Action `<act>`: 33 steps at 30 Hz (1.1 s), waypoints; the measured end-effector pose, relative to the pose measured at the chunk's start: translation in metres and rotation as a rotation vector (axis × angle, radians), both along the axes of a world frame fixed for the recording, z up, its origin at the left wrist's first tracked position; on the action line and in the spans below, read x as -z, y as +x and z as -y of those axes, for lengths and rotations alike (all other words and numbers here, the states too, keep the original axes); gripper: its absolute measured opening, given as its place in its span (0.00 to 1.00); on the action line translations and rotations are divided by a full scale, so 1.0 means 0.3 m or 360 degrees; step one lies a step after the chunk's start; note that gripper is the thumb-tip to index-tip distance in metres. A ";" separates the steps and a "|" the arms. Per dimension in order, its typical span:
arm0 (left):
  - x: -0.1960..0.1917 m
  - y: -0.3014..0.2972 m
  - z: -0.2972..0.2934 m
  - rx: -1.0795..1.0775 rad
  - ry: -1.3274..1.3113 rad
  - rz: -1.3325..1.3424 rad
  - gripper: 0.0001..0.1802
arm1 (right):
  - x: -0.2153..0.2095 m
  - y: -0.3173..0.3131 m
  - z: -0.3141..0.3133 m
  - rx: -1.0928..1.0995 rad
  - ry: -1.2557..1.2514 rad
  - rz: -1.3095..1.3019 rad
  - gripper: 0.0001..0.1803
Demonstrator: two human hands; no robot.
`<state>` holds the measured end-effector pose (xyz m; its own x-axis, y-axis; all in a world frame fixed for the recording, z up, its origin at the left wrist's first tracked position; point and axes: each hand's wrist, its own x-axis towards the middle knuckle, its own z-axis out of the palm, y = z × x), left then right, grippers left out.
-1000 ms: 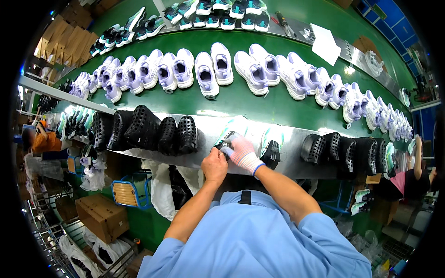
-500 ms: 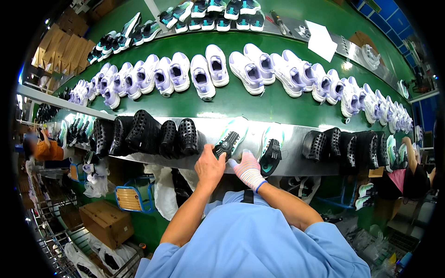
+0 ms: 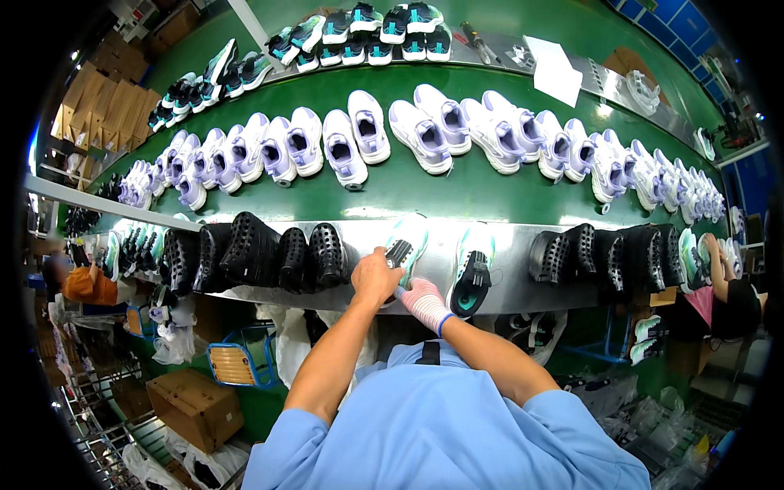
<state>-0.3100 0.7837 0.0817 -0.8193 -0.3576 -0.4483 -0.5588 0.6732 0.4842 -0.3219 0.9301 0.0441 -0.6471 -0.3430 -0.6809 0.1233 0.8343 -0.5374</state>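
A white and mint-green sneaker (image 3: 413, 235) lies toe-away at the near edge of the metal ledge, with a black ribbed piece (image 3: 398, 252) in its opening. My bare left hand (image 3: 376, 278) is closed on the left side of its heel end, partly hiding the shoe. My right hand (image 3: 426, 302), in a pink-and-white striped glove, closes on the heel end from the right; its fingertips are partly hidden. Just right of it rests the matching sneaker (image 3: 482, 242), apart from both hands, a black piece (image 3: 474, 280) sitting in its opening.
Black perforated pieces stand in stacks on the ledge, left (image 3: 251, 251) and right (image 3: 608, 257). Beyond, a long row of white and lilac sneakers (image 3: 345, 149) lines the green belt (image 3: 376, 204). A stool (image 3: 242, 359) and cardboard box (image 3: 194, 408) are lower left. Another person's arm (image 3: 719, 261) reaches in at right.
Both hands have drawn closer together around the heel end of the left sneaker. The gloved fingers, stretched out before, are now curled in. The whole view has shifted slightly.
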 end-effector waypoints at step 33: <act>0.144 0.138 -0.061 -0.0271 0.0080 -0.0557 0.32 | -0.124 -0.174 0.036 -0.0654 -0.0511 -0.0700 0.19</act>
<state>-0.2687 0.8020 0.0385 -0.8564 -0.4866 -0.1728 -0.4560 0.5557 0.6952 -0.3741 0.9192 0.0813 -0.6143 -0.7611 -0.2080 -0.4560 0.5576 -0.6937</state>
